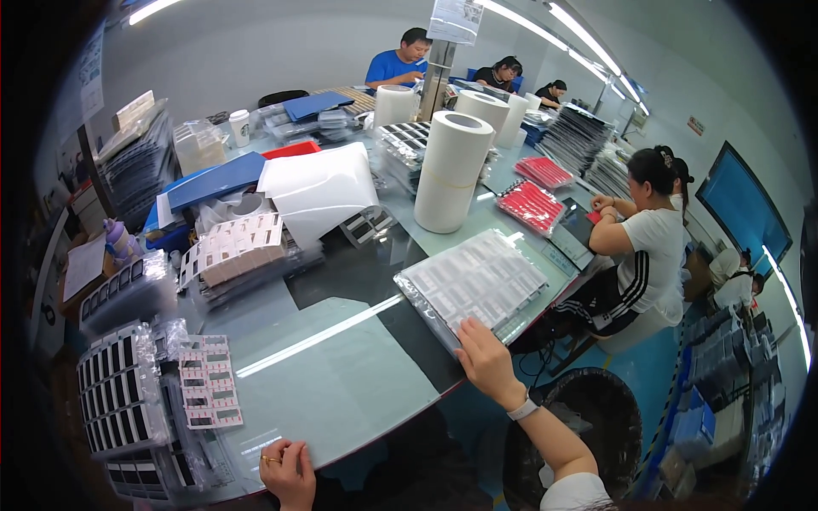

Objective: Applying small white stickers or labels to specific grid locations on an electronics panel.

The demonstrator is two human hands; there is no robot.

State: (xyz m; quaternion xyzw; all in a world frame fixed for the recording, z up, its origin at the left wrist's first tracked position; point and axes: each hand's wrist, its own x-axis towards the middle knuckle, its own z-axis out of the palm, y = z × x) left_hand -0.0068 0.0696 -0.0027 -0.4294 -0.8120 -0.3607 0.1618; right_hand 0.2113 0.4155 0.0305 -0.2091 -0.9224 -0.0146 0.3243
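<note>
A stack of clear plastic-wrapped sheets with pale rectangular pieces [477, 277] lies at the table's right front edge. My right hand [487, 362] rests on its near edge, fingers stretched out over the plastic; it wears a pale wristband. My left hand [288, 473], with a ring on one finger, sits at the table's front edge, fingers curled in and nothing visible in them. Nearest to it is a glass-like plate [332, 383] on the tabletop. Left of that lies a white card sheet with pink marks and dark windows [210, 383], beside trays of black rectangular pieces [115, 392].
Tall white film rolls [452, 175] stand beyond the stack. A curled white sheet [315, 187] and blue boards [217, 180] lie at the back left. Red packs [530, 207] lie at the right near a seated co-worker [652, 247]. A black-lined bin [588, 426] stands below, right of the table.
</note>
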